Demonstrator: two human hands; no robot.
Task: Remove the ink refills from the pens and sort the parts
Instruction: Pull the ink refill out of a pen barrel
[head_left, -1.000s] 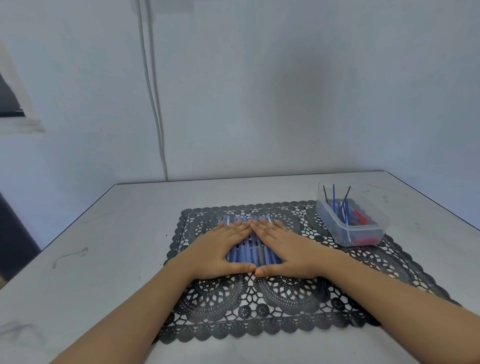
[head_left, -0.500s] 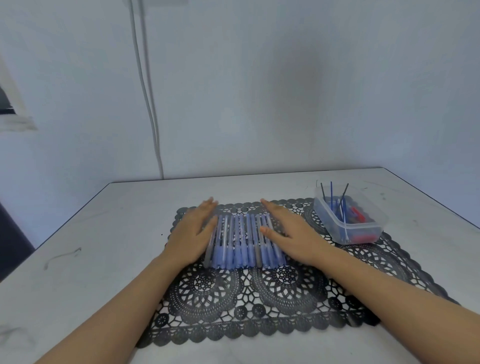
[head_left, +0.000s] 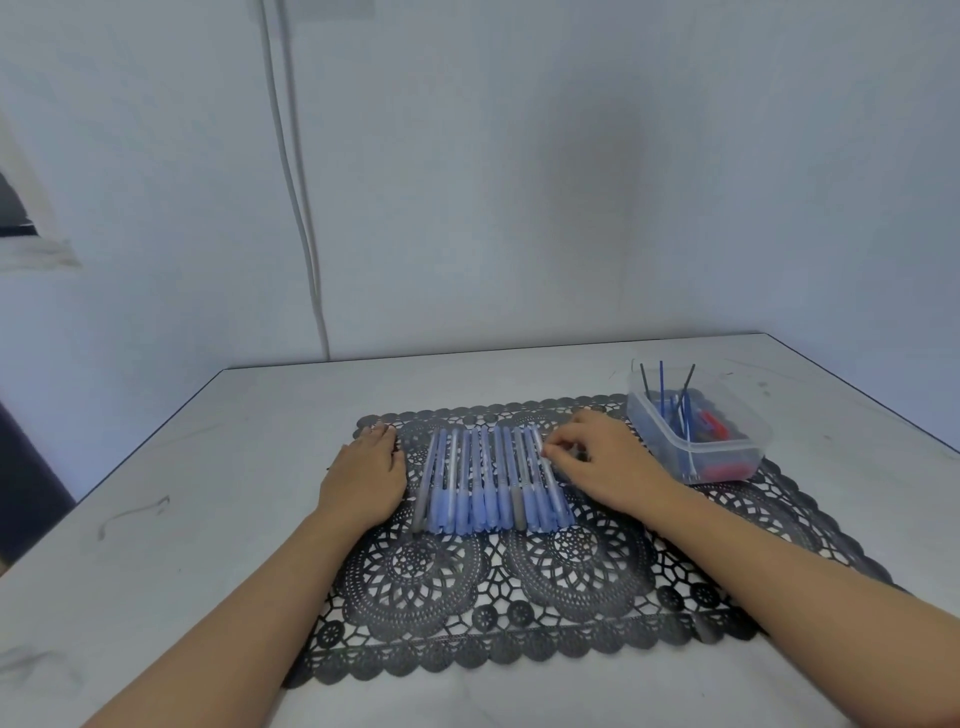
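Picking step. Pens (head_left: 483, 478) in a row on the mat (head_left: 493, 587). My right hand (head_left: 597, 462) pinches the rightmost pen (head_left: 558, 493); left hand (head_left: 363, 478) lies flat alongside. Next: lift it clear, pull the refill.

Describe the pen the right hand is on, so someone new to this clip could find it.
On the grey table lies a black lace-patterned mat carrying a row of blue and grey plastic pens side by side. The wanted blue pen is the one at the row's right end, nearest the clear plastic tub; alone among them, its far end is pinched by the curled right hand.
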